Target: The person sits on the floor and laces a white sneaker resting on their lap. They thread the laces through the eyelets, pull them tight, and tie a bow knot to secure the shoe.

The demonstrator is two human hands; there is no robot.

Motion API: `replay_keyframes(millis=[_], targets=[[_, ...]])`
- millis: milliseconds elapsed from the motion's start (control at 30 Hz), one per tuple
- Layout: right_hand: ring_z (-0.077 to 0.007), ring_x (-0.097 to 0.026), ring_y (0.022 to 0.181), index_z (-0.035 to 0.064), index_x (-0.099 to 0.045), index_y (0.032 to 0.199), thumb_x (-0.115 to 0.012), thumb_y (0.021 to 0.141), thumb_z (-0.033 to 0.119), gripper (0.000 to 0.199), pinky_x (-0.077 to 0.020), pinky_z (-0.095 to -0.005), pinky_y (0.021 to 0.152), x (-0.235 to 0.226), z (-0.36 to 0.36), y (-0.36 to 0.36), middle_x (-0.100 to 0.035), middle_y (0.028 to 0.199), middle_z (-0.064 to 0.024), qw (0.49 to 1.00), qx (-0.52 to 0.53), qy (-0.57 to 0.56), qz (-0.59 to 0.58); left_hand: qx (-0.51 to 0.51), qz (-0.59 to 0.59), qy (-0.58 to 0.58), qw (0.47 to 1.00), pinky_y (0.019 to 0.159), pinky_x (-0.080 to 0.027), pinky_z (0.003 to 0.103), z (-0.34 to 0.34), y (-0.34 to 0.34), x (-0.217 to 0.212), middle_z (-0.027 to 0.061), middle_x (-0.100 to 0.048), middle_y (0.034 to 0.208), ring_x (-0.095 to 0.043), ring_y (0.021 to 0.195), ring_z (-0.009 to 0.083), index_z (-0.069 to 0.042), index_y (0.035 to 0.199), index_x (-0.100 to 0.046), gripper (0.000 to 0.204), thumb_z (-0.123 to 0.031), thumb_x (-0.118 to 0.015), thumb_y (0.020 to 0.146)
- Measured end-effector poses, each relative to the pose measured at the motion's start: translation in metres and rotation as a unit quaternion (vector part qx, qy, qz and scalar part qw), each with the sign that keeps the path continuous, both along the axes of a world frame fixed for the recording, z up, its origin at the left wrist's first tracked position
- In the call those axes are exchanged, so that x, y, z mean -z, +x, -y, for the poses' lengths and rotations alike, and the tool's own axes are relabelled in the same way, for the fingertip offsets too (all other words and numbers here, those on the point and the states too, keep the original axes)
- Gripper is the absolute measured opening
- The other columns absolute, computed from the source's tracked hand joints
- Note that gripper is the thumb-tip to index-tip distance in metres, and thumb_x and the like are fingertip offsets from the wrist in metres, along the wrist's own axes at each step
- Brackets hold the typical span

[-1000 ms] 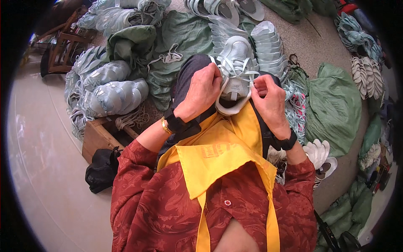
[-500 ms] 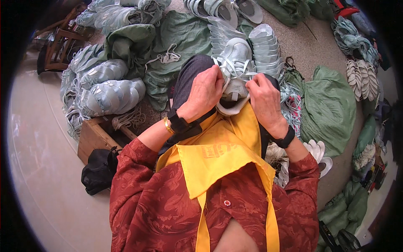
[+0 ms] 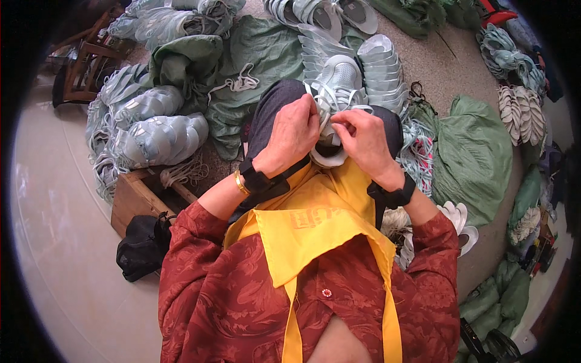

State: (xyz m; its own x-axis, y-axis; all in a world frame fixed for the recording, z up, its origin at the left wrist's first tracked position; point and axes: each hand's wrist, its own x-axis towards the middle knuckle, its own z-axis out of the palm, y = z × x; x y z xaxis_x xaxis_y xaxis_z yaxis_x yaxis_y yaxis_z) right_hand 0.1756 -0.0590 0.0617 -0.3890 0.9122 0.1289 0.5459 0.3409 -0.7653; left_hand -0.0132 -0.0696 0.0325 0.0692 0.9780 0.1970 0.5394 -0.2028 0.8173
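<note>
A pale grey-blue sneaker [image 3: 340, 74] rests on my lap, toe pointing away, its heel opening close to the yellow apron [image 3: 339, 209]. White shoelaces [image 3: 342, 98] cross its upper. My left hand [image 3: 293, 130] is closed at the sneaker's left side, fingertips pinched by the lace. Over the tongue, my right hand [image 3: 365, 140] is closed too, thumb and forefinger together at the lace near the opening. The fingers partly hide the lace ends and the tongue.
Stacked pale shoe uppers [image 3: 385, 72] stand just beyond my knees, with more bundles [image 3: 160, 138] at left. A wooden box [image 3: 136, 199] sits left of me. Green sacks [image 3: 475, 157] lie at right. One loose white lace [image 3: 242, 80] lies on green cloth.
My right hand has moved left and inward, from the sneaker's right side to over its tongue. The left hand has barely shifted and the sneaker stays in place.
</note>
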Motion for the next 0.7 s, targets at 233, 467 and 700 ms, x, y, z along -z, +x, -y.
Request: replay_keyframes(millis=[233, 467, 700], targets=[[-0.0366, -0.068, 0.080, -0.0005, -0.073, 0.090, -0.071, 0.083, 0.007, 0.010, -0.0533, -0.0449, 0.072, 0.013, -0.006, -0.013, -0.069, 0.085, -0.0178, 1.000, 0.012, -0.009, 0.019, -0.012, -0.028, -0.062, 0.998, 0.067, -0.051, 0.046, -0.001, -0.002, -0.007, 0.0215, -0.066, 0.076, -0.067, 0.076, 0.0413, 0.003, 0.088, -0.058, 0.008, -0.004, -0.063, 0.086], [-0.0384, -0.067, 0.080, 0.0002, -0.067, 0.087, -0.068, 0.085, 0.006, 0.007, -0.0520, -0.0463, 0.071, 0.011, -0.005, -0.017, -0.067, 0.083, -0.0178, 0.999, 0.020, -0.023, 0.025, 0.012, -0.016, -0.045, 0.999, 0.064, -0.051, 0.043, 0.001, -0.003, -0.005, 0.0187, -0.065, 0.075, -0.066, 0.071, 0.0362, 0.001, 0.089, -0.057, 0.012, -0.008, -0.065, 0.087], [-0.0391, -0.065, 0.078, -0.0013, -0.061, 0.086, -0.065, 0.085, 0.003, 0.005, -0.0504, -0.0471, 0.069, 0.008, -0.008, -0.012, -0.065, 0.081, -0.0186, 0.996, -0.019, 0.027, 0.086, 0.024, -0.034, -0.040, 0.998, 0.062, -0.050, 0.042, 0.003, -0.002, -0.008, 0.0140, -0.064, 0.074, -0.064, 0.067, 0.0322, -0.002, 0.089, -0.056, 0.017, -0.011, -0.070, 0.086]])
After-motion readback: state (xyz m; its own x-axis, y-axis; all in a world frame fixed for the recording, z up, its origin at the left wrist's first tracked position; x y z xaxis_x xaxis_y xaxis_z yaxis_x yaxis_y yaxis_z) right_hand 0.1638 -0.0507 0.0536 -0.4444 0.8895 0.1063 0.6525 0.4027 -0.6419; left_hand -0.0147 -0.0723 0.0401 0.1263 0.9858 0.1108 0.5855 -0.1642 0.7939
